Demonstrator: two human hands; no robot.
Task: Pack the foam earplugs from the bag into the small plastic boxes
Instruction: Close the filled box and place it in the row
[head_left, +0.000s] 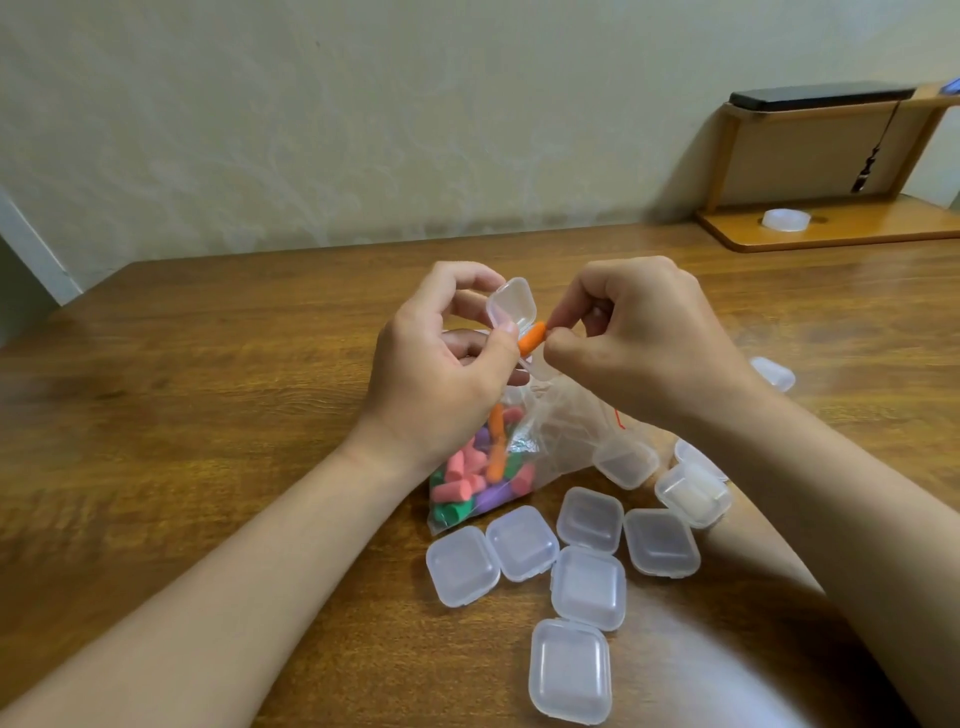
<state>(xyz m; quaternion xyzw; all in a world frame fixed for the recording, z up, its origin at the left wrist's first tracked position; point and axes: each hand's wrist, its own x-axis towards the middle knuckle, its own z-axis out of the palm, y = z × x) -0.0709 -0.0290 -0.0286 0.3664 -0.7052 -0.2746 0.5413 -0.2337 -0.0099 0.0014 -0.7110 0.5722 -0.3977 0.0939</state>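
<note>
Table (208, 415) strewn w/ closed boxes (589, 587) (bag (467, 483) between arms); left hand (441, 374) grips open box (511, 306), right hand (639, 332) pinches earplug (532, 336)

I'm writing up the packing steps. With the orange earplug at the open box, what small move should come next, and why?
Probably the right hand eases the orange earplug into the open box and lets go: the left hand holds that box lid up, and the plug is at its mouth.
</note>
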